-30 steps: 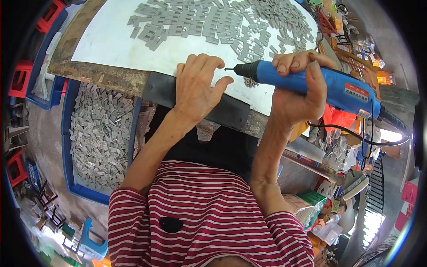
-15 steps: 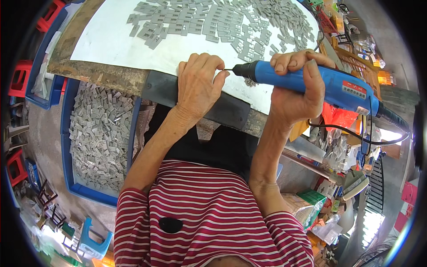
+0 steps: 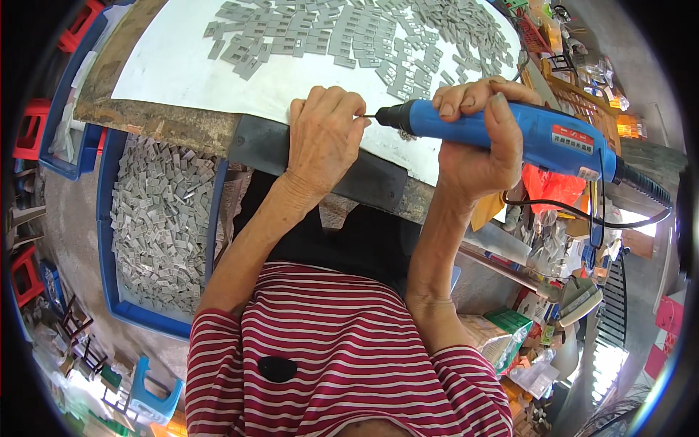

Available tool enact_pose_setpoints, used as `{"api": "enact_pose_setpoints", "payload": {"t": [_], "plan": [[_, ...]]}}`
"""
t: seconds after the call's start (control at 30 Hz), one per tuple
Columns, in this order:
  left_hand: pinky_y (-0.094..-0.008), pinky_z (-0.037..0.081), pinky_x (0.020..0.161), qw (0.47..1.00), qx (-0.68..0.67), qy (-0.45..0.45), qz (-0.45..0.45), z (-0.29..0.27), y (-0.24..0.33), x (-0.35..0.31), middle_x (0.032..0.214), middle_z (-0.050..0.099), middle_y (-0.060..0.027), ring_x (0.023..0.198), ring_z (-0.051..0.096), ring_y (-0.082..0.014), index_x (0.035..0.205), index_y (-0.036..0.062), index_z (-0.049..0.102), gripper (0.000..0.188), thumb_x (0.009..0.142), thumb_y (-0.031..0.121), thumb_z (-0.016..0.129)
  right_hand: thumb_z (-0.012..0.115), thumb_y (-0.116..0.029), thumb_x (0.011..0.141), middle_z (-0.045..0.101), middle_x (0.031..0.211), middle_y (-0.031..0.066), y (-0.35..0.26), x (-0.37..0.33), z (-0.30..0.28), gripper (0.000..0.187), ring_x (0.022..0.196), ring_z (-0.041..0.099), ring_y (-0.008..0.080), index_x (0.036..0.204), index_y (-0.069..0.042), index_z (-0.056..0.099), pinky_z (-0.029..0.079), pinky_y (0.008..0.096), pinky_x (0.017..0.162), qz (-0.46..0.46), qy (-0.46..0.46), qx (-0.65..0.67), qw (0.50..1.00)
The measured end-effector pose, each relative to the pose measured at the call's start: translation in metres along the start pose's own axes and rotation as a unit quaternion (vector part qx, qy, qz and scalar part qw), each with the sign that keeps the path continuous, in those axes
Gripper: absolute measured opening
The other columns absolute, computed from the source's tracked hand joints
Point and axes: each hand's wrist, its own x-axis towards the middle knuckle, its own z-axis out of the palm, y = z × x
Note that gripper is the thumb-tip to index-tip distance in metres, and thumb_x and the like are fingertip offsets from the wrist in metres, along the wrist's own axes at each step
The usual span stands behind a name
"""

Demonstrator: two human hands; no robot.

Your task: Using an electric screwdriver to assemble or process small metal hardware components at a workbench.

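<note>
Right hand (image 3: 473,164) gripped the blue power tool (image 3: 539,136) above the counter (image 3: 175,127), by its near edge. Left hand (image 3: 324,142) was closed at the bit (image 3: 370,116), contents indiscernible. Good work required steady, straight alignment.

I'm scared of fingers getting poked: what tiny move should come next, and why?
Maybe hold the left hand steady before pushing the blue power tool closer. The right hand points its thin tip right at the left fingertips, and I can't see what, if anything, they pinch.
</note>
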Motion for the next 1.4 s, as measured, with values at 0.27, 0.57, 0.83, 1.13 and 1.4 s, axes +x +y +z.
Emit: {"api": "enact_pose_setpoints", "payload": {"t": [0.27, 0.57, 0.83, 1.13, 1.4], "plan": [[-0.0339, 0.032, 0.07, 1.0, -0.021, -0.016, 0.009, 0.001, -0.002, 0.001, 0.079, 0.053, -0.0015, 0.079, 0.048, -0.0198, 0.08, 0.0091, 0.056, 0.011, 0.072, 0.011, 0.063, 0.05, -0.01, 0.079, 0.05, 0.07, 0.0108, 0.003, -0.001, -0.001, 0.021, 0.059, 0.05, 0.0228, 0.099, -0.002, 0.049, 0.04, 0.0412, 0.062, -0.002, -0.01, 0.0, 1.0], [-0.0304, 0.041, 0.063, 0.993, -0.115, -0.019, -0.032, -0.005, -0.001, 0.002, 0.076, 0.058, -0.0054, 0.07, 0.052, -0.0178, 0.081, 0.0024, 0.059, 0.012, 0.073, 0.008, 0.066, 0.054, -0.002, 0.075, 0.052, 0.064, 0.0136, -0.002, 0.002, 0.002, 0.024, 0.052, 0.053, 0.023, 0.097, 0.002, 0.045, 0.045, 0.0373, 0.056, -0.007, 0.065, 0.064, 0.996], [-0.0279, 0.044, 0.061, 0.945, -0.273, -0.08, -0.159, -0.017, 0.002, 0.002, 0.071, 0.06, -0.0064, 0.066, 0.056, -0.0144, 0.084, 0.0013, 0.061, 0.013, 0.076, 0.011, 0.065, 0.052, -0.008, 0.077, 0.052, 0.068, 0.0122, -0.012, 0.004, -0.003, 0.024, 0.055, 0.052, 0.0231, 0.1, -0.002, 0.047, 0.042, 0.0406, 0.059, -0.002, 0.039, 0.09, 0.995], [-0.0265, 0.045, 0.061, 0.934, -0.29, -0.105, -0.181, -0.017, 0.001, 0.003, 0.072, 0.062, -0.0073, 0.065, 0.057, -0.013, 0.086, 0.0004, 0.062, 0.013, 0.078, 0.011, 0.063, 0.053, -0.008, 0.077, 0.052, 0.068, 0.0123, -0.01, 0.004, -0.002, 0.024, 0.055, 0.052, 0.0233, 0.1, -0.001, 0.046, 0.042, 0.041, 0.059, 0.002, 0.043, 0.075, 0.996], [-0.0272, 0.046, 0.062, 0.936, -0.297, -0.099, -0.163, -0.014, -0.003, 0.001, 0.073, 0.062, -0.0094, 0.066, 0.059, -0.0151, 0.088, 0.0, 0.061, 0.013, 0.079, 0.01, 0.061, 0.052, -0.008, 0.077, 0.051, 0.067, 0.0122, -0.01, 0.005, -0.001, 0.024, 0.055, 0.052, 0.0235, 0.099, -0.001, 0.046, 0.043, 0.0405, 0.059, 0.006, 0.032, 0.075, 0.997]]}}
